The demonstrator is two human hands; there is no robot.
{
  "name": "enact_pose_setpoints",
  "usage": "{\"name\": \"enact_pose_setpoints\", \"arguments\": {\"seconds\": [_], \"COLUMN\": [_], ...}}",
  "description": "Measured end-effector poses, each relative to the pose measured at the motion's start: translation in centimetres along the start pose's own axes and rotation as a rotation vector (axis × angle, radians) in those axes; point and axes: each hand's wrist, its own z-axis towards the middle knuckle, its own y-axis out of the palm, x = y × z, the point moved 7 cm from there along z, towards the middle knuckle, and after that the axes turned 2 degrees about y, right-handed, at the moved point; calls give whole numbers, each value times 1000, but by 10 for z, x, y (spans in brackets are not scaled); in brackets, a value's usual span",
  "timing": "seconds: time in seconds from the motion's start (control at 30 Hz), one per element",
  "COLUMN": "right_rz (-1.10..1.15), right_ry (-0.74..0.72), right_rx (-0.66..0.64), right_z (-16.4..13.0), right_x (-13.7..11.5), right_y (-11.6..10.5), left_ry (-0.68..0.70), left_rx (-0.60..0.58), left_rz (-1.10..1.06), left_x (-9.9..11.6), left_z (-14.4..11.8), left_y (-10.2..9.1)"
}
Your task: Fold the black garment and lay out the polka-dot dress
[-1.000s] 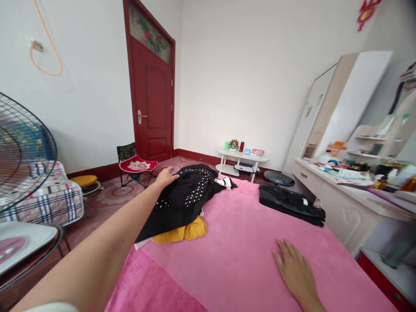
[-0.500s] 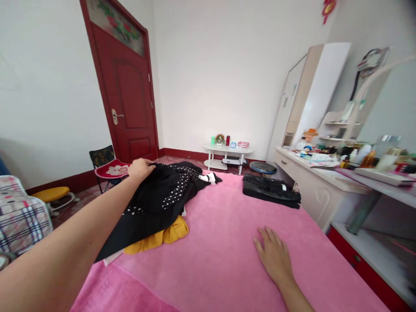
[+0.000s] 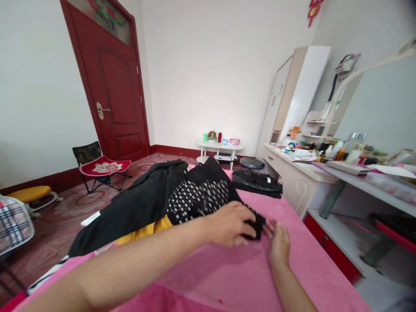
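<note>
A black garment with white polka dots [image 3: 198, 197] is stretched across the bed toward the right. My left hand [image 3: 232, 223] is closed on its near right end, fingers curled over the black cloth. Beside that end is my right hand [image 3: 278, 242], turned on its side, with its fingers stretched out at the cloth's edge; whether they touch it is blurred. To the left lies a heap of black clothing [image 3: 139, 203], with a yellow cloth [image 3: 143, 232] showing beneath it.
The clothes lie on a pink bedspread [image 3: 240, 277]. Folded black clothes [image 3: 256, 184] rest at the far right of the bed. A dressing table [image 3: 295, 173] crowded with bottles stands to the right. A folding chair [image 3: 104, 167] and a yellow stool [image 3: 29, 193] are on the left.
My left hand has swung from the left heap to the right, drawing the polka-dot garment across the bed. My right hand has turned from lying flat onto its side. The view has shifted right.
</note>
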Motion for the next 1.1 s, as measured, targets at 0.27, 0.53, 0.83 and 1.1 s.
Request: {"name": "enact_pose_setpoints", "arguments": {"seconds": [0.27,0.53,0.83,1.1], "right_rz": [-86,-841,-422,116], "right_ry": [30,-227,330,111], "right_rx": [-34,-297,-524,-84], "right_z": [-4,-7,-38,-52], "right_x": [-3,-28,-70,-135], "right_y": [6,49,66,-10], "left_ry": [-725,-1026,-993,-940], "left_rx": [184,153,231,186], "left_rz": [-48,-70,-88,-74], "left_x": [-53,-93,-90,-78], "left_z": [-121,-177,-179,-174], "left_y": [63,99,93,82]}}
